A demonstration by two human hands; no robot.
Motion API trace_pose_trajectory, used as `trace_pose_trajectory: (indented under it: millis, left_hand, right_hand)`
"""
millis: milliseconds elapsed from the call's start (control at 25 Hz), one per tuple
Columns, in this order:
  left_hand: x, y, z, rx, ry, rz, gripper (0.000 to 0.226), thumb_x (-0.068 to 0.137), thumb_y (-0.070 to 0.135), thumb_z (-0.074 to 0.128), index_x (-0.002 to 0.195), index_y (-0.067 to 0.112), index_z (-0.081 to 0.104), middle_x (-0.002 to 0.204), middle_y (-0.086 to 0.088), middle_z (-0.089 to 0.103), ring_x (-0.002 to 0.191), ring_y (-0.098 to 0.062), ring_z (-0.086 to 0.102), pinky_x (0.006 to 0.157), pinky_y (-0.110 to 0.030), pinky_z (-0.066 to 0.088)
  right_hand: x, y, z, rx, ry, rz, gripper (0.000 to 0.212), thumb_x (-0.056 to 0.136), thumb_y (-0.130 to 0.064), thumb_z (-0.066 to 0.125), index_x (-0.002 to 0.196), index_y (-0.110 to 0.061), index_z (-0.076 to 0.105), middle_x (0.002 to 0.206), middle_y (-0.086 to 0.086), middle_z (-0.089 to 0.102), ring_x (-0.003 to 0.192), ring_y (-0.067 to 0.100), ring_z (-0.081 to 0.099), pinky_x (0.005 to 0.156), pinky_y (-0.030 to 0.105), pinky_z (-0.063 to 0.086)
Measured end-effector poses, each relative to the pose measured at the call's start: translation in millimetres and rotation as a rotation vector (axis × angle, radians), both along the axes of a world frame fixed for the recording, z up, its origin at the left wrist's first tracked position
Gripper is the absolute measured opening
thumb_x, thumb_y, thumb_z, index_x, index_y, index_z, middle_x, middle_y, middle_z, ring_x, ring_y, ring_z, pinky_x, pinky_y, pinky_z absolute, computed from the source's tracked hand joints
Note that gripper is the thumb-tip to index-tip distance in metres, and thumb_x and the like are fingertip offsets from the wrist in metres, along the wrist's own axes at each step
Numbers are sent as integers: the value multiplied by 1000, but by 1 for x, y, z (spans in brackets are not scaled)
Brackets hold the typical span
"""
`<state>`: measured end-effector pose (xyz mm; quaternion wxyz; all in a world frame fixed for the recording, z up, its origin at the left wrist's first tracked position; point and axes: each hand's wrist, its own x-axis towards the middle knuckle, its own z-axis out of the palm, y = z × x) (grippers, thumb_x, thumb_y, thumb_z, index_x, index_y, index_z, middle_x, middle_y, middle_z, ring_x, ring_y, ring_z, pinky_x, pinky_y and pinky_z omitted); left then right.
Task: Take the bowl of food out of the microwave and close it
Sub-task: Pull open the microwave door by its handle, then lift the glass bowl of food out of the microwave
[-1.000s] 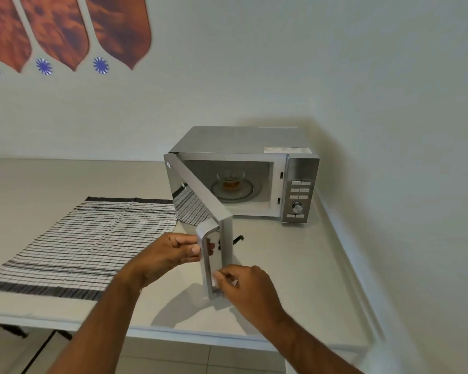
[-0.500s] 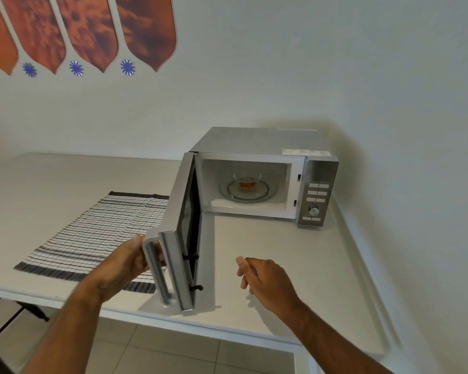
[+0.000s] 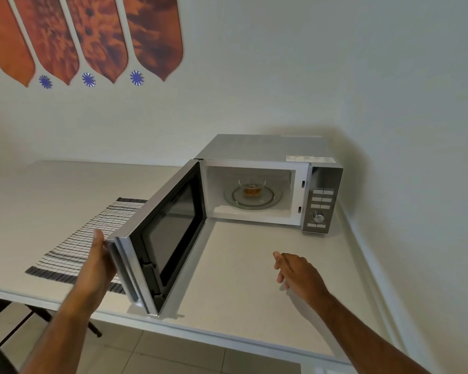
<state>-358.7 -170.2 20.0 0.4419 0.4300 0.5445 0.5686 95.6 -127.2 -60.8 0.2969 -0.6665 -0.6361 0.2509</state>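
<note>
A silver microwave (image 3: 265, 147) stands at the table's back right corner with its door (image 3: 168, 233) swung wide to the left. Inside, a clear glass bowl (image 3: 251, 188) holding brown food sits on the round turntable. My left hand (image 3: 99, 261) grips the outer handle edge of the door, its fingers hidden behind the door. Over the table in front of the microwave hovers my right hand (image 3: 297, 272), empty, fingers loosely apart and pointing toward the cavity.
A striped black-and-white placemat (image 3: 73, 244) lies left of the door. The white table (image 3: 254, 279) meets the wall on the right and back. The table's front edge runs below my arms, with tiled floor beneath. Orange wall decorations hang at the upper left.
The door has swung from partly open to fully open, to the left. My right hand let go of the handle and moved right over the table; my left hand stayed on the door.
</note>
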Motion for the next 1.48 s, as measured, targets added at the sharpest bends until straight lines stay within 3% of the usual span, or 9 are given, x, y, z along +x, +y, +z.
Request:
trace_pose_trajectory:
  millis: [200, 280, 360, 520, 640, 880, 1200, 1360, 1480]
  left_hand:
    - [15, -5, 12, 15, 54, 156, 110, 85, 94, 27, 156, 13, 48, 161, -23, 47, 151, -42, 42, 124, -52, 28]
    - [21, -6, 30, 113, 141, 210, 92, 86, 95, 22, 123, 24, 67, 142, -24, 61, 139, -44, 52, 118, -55, 34]
    - [28, -6, 55, 225, 244, 316, 65, 92, 88, 29, 103, 36, 66, 130, -13, 67, 127, -35, 60, 112, -55, 43]
    - [54, -6, 107, 459, 610, 482, 37, 101, 67, 51, 113, 34, 63, 121, 1, 68, 108, -9, 64, 89, -36, 51]
    - [108, -2, 126, 532, 804, 266, 23, 105, 51, 54, 113, 32, 65, 106, 10, 72, 98, 4, 67, 76, -22, 47]
    - [205, 44, 74, 315, 706, -98, 14, 104, 40, 63, 112, 29, 67, 106, 15, 71, 97, 3, 67, 79, -18, 51]
    - [254, 159, 1, 32, 526, -110, 35, 101, 56, 59, 125, 31, 60, 105, 10, 67, 97, -4, 65, 69, -23, 51]
    - [269, 228, -13, -62, 423, -103, 52, 101, 54, 58, 141, 22, 57, 120, -4, 73, 113, -22, 69, 97, -47, 60]
    - [275, 279, -16, -101, 407, -109, 55, 102, 51, 59, 146, 18, 55, 124, -9, 72, 116, -28, 69, 103, -52, 57]
  right_hand:
    - [21, 10, 1, -17, 117, -51, 52, 102, -66, 44, 83, -25, 70, 69, 0, 79, 52, 19, 76, 61, 44, 68]
    - [24, 14, 4, -14, 121, -59, 51, 103, -64, 44, 84, -24, 69, 69, 1, 79, 53, 20, 76, 60, 44, 68]
    - [23, 19, 8, -11, 146, -62, 49, 103, -62, 45, 85, -23, 69, 69, 2, 79, 53, 23, 77, 56, 42, 67]
    - [16, 28, 17, -7, 179, -54, 47, 102, -63, 45, 90, -22, 66, 71, 3, 79, 56, 27, 77, 49, 37, 64]
    - [12, 35, 24, -19, 198, -34, 46, 102, -62, 45, 92, -22, 66, 73, 4, 80, 62, 31, 78, 51, 39, 64]
    - [-1, 59, 27, -27, 303, 8, 38, 104, -56, 49, 95, -23, 66, 77, 9, 79, 69, 37, 76, 49, 40, 62]
    - [-21, 144, 24, -11, 337, -19, 27, 104, -50, 56, 106, -23, 61, 84, 3, 79, 68, 18, 71, 57, 34, 58]
    - [-21, 198, 22, -22, 450, -53, 10, 103, -43, 59, 101, -33, 61, 83, 3, 80, 67, 18, 72, 56, 34, 59]
    - [-20, 240, 15, -32, 532, -68, 14, 105, -36, 58, 114, -27, 64, 85, 6, 78, 68, 21, 71, 62, 39, 59]
